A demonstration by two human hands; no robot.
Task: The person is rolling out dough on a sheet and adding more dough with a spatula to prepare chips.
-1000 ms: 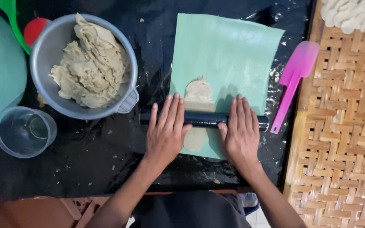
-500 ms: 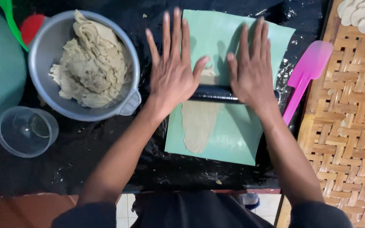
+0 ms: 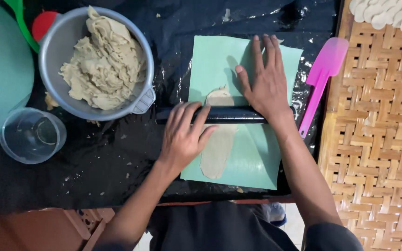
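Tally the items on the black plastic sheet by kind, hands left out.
Grey metal bowl of dough: 1
Clear plastic cup: 1
Black rolling pin: 1
Pale green rolling mat: 1
Flattened beige dough strip: 1
Pink plastic spatula: 1
Total: 6

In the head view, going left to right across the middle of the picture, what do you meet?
Clear plastic cup → grey bowl of dough → left hand → right hand → pink spatula → woven mat.
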